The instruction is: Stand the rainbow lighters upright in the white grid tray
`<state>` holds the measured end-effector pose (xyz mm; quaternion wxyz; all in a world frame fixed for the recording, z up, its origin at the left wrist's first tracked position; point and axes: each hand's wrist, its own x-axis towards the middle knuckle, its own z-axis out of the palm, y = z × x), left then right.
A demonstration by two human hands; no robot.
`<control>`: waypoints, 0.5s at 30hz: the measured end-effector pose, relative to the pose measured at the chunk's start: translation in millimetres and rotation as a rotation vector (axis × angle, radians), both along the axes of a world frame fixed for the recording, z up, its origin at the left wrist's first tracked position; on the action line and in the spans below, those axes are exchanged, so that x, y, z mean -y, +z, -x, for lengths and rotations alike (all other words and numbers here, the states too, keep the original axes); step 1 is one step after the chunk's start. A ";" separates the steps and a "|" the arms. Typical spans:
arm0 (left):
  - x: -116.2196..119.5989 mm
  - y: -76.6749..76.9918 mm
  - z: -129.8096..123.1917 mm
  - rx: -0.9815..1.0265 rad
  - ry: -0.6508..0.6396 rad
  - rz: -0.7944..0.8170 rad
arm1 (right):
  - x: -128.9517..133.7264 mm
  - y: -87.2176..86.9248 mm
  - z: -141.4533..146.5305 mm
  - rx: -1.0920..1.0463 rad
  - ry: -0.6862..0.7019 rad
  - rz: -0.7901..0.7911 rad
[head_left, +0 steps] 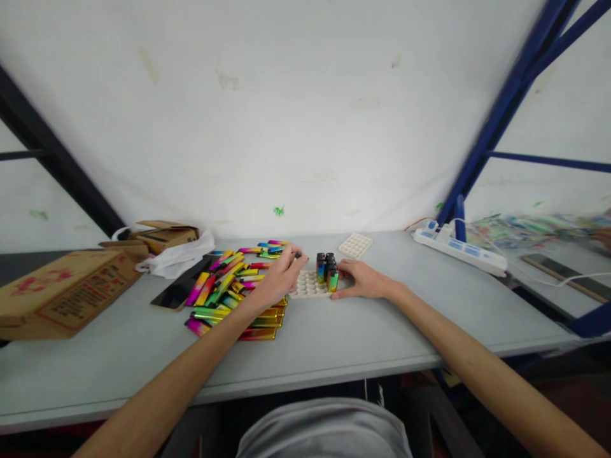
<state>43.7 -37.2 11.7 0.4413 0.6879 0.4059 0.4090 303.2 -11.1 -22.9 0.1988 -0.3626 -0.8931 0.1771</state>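
My left hand [285, 273] is closed around a lighter [298, 255]; just its black top shows above the fingers. It hovers at the left end of a white tray [310, 292] with rows of round holes. Several shiny, rainbow-coloured lighters [333, 282] with black tops stand upright in the tray's right part. My right hand [360, 278] grips the tray's right end, thumb at the near corner and fingers beside the standing lighters. Left of the tray lies a loose pile of colourful lighters [229, 286], partly hidden behind my left forearm.
A second white holed tray [355, 245] lies near the wall. Cardboard boxes [71, 289], a white plastic bag [184, 254] and a dark flat panel [179, 286] are at the left. A power strip [461, 249] sits at the back right, near a blue frame [496, 121].
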 end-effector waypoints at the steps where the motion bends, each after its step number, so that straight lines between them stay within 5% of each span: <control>1: 0.6 -0.7 -0.6 0.022 -0.010 0.047 | 0.3 0.4 0.1 0.000 -0.003 0.005; 4: 0.7 -2.5 -0.7 0.047 -0.043 0.114 | 1.9 2.0 0.9 0.001 -0.010 0.005; 11: -5.4 -0.8 -0.1 -0.069 -0.113 -0.277 | 1.0 0.6 1.0 0.006 -0.008 -0.011; 15: -8.3 -7.9 -0.6 -0.094 -0.131 -0.258 | -0.8 -1.3 -0.4 0.014 0.004 -0.043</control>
